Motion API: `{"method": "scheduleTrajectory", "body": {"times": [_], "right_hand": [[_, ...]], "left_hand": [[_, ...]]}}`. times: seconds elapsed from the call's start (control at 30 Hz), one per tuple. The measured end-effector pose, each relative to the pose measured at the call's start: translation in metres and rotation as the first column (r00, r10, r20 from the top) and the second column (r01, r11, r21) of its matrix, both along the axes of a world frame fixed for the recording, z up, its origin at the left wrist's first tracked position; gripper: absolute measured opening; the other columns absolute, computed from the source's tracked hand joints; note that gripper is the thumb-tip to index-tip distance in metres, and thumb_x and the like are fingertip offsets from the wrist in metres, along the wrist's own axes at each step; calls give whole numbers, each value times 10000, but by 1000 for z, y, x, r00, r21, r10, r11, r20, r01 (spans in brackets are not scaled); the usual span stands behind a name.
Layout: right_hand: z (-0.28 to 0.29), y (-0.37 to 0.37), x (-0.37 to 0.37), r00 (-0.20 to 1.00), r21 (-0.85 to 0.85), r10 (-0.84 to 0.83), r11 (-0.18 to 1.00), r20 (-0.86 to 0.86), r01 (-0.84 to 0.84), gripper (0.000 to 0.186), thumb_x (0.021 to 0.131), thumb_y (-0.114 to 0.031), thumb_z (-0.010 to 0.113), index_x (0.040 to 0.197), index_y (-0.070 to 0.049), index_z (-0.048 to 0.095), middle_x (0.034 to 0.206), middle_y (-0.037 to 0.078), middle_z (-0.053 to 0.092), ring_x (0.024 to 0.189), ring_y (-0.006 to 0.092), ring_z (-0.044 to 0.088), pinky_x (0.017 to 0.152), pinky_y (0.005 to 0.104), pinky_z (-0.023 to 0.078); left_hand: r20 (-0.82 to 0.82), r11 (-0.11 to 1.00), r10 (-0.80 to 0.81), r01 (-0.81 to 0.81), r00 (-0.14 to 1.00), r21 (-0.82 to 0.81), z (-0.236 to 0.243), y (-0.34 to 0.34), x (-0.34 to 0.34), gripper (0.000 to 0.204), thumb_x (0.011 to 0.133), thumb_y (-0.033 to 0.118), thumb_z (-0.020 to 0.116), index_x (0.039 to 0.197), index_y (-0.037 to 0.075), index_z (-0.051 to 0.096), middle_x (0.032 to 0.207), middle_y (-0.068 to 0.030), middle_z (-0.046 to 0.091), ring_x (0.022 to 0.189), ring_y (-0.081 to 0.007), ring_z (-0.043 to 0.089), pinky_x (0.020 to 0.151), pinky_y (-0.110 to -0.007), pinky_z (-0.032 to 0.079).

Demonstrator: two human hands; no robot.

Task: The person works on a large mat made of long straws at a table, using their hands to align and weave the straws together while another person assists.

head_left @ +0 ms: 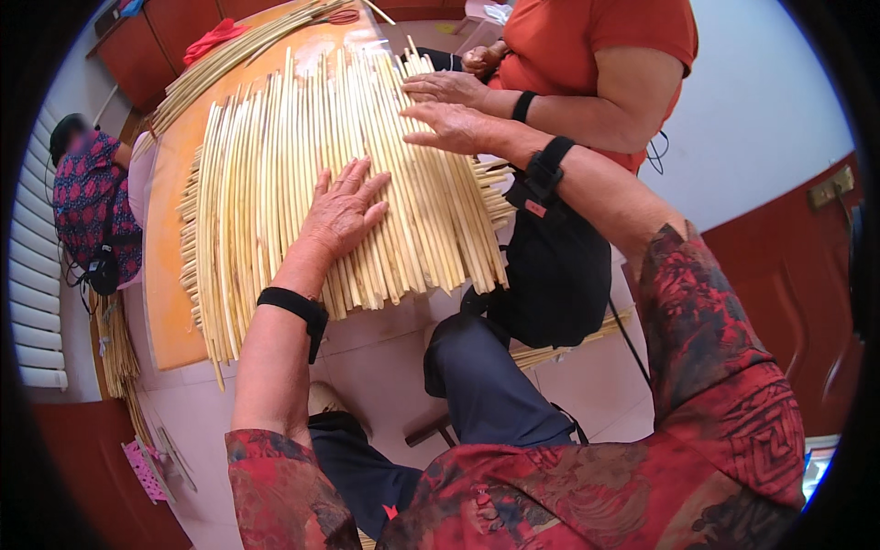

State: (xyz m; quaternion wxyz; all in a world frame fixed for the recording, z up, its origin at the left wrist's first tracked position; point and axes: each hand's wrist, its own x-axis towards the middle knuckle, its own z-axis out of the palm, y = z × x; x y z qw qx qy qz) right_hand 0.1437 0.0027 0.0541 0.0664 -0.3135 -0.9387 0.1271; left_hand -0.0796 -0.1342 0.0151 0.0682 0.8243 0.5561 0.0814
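Note:
A wide layer of pale peeled sticks [275, 211] lies side by side on an orange tabletop [168, 302], overhanging its near edge. My left hand [345, 207] rests palm down on the middle of the layer, fingers spread. My right hand [440, 126] is at the layer's right part, palm down with fingers stretched out; whether it touches the sticks or hovers just over them I cannot tell. Just beyond it is a hand [440, 88] of the person in red, also over the sticks.
A person in orange-red [596, 27] stands at the right, another in patterned clothing [92, 197] is at the left beside a radiator [37, 302]. Long sticks [209, 69], red cloth [215, 38] and scissors [335, 16] lie at the table's far end. Bundles [119, 348] stand at left.

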Motion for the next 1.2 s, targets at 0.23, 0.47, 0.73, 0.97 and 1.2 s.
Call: {"method": "scheduleTrajectory", "body": {"times": [0.23, 0.47, 0.73, 0.97, 1.2], "right_hand": [[54, -194, 94, 910, -253, 416, 879, -8, -404, 312, 745, -193, 714, 993, -35, 610, 1045, 157, 543, 1033, 305, 547, 810, 422, 482], [51, -176, 79, 968, -240, 195, 943, -156, -229, 266, 805, -140, 628, 1044, -29, 591, 943, 177, 604, 915, 361, 602, 819, 430, 485], [-24, -61, 24, 995, 274, -15, 961, -98, 41, 557, 876, -316, 604, 1346, -79, 424, 1410, 182, 379, 1344, 347, 310, 1096, 480, 242], [-50, -29, -2, 998, 150, -69, 986, 2, 68, 656, 926, -532, 398, 1409, -89, 373, 1474, 182, 312, 1395, 338, 224, 1133, 476, 147], [-45, -36, 0, 998, 123, -62, 991, 13, 60, 650, 929, -494, 409, 1407, -55, 369, 1486, 196, 282, 1403, 339, 203, 1138, 479, 125]], "left_hand": [[-21, 1000, 15, -15, 1000, 1, 0, 4, -1, 520, 954, 446, 370, 1421, 219, 388, 1535, -93, 242, 1432, -229, 172, 1162, -461, 61], [-21, 999, 17, -18, 1000, -33, 1, 2, 1, 527, 955, 454, 376, 1427, 219, 378, 1533, -98, 245, 1430, -245, 179, 1162, -453, 64], [-40, 1000, 15, -15, 999, -19, 3, 2, 1, 536, 953, 470, 370, 1428, 223, 381, 1529, -108, 249, 1428, -247, 187, 1161, -468, 60], [-25, 999, 7, -8, 1000, -50, 8, 2, 1, 534, 952, 469, 370, 1430, 230, 373, 1534, -107, 236, 1432, -248, 174, 1162, -468, 55], [-155, 996, -7, -7, 988, -90, 22, 5, 7, 546, 941, 434, 420, 1432, 200, 363, 1532, -122, 233, 1425, -262, 197, 1156, -493, 68]]}}
